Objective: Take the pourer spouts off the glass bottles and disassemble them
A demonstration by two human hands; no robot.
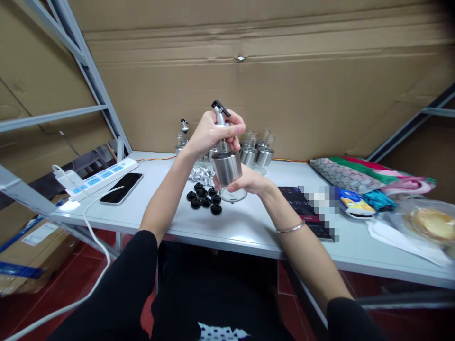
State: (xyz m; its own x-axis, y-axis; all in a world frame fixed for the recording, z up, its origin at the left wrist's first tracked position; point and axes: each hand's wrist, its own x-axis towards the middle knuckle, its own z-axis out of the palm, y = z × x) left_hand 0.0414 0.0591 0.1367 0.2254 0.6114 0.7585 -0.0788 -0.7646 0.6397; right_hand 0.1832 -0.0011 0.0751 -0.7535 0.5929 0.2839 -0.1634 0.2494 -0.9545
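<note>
Above the table's middle I hold a glass oil bottle (pixel 228 168) with a brushed-metal sleeve, slightly tilted. My left hand (pixel 206 134) is closed round its neck, just under the silver pourer spout (pixel 221 116) with a black flip lever. From the right, my right hand (pixel 250 179) supports the body, fingers wrapped behind it near the glass base. Below and to the left lie several black ribbed stoppers (pixel 201 192). A pile of silver spout parts (pixel 202 175) sits behind them.
Several metal-sleeved bottles (pixel 266 155) stand by the cardboard wall; one at left (pixel 184 130) has a spout. A power strip (pixel 106 177) and phone (pixel 122 188) lie left. A tablet-like screen (pixel 296 201), food packet (pixel 357 204) and patterned cloth bag (pixel 350 175) are right.
</note>
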